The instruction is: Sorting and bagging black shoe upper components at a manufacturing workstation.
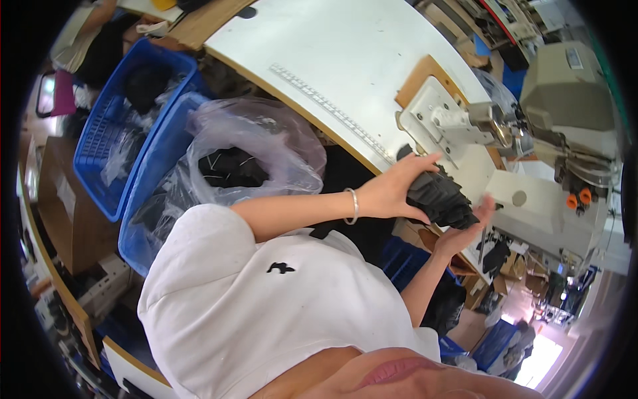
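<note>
A thick stack of black fabric pieces (442,198) is held up between my two hands, over the near edge of the white table. My left hand (392,189), with a bangle on its wrist, grips the stack's left side, thumb below and fingers over the top. From the right, my right hand (468,233) cups the other end of the stack, its fingers bent up along that side. The layers are uneven and fan out a little. Just beyond my hands is the pale bed of a sewing machine (432,110), its metal working head (488,123) to the right.
A clear ruler (325,106) lies along the edge of the white table (332,40). At left stand a blue basket (100,149) and a blue bin (136,206), with a clear plastic bag (292,133) of black pieces. A beige machine housing (565,86) rises at right.
</note>
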A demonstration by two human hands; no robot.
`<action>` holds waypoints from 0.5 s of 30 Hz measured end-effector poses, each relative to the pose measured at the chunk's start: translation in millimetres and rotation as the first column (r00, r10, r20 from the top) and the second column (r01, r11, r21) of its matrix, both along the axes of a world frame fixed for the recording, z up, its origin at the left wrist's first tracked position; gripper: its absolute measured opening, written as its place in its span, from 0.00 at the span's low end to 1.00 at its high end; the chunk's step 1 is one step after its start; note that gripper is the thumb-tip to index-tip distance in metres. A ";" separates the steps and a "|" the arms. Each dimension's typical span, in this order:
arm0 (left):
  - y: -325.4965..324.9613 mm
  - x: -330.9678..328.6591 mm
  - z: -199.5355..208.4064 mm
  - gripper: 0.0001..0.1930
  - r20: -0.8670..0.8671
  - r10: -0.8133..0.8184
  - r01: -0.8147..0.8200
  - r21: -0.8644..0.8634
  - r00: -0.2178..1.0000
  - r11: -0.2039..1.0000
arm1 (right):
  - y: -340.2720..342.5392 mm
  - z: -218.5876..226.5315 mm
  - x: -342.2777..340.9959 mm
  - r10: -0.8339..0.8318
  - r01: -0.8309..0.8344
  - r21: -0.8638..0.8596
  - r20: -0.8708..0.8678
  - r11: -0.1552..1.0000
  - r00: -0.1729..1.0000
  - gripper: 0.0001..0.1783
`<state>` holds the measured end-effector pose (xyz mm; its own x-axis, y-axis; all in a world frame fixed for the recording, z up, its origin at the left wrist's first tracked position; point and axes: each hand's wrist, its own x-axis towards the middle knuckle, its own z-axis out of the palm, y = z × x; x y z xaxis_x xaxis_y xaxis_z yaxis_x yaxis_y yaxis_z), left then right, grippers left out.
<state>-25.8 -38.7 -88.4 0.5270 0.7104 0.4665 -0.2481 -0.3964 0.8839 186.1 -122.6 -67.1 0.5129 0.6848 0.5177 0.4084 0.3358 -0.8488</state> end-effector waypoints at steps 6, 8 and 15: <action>1.5 -17.2 31.3 0.48 0.067 0.372 -0.329 -0.341 0.926 0.881 | 34.6 -3.7 -30.6 0.308 -0.324 -0.532 -0.122 0.782 0.943 0.32; 35.3 -47.6 47.3 0.48 0.061 0.511 -0.461 -0.352 0.857 0.815 | 67.3 36.4 -79.1 0.600 -0.421 -0.632 0.087 0.651 0.795 0.43; 244.4 -213.9 61.0 0.55 -0.147 0.267 -0.305 -0.454 0.952 0.837 | 260.8 3.4 -227.3 0.603 -0.791 -0.343 -0.514 0.507 0.610 0.38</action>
<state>-239.6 205.7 -27.4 0.2864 0.9581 0.0097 -0.1135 0.0239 0.9933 -41.2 138.2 -63.7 -0.2005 0.9754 -0.0912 -0.0625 -0.1057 -0.9924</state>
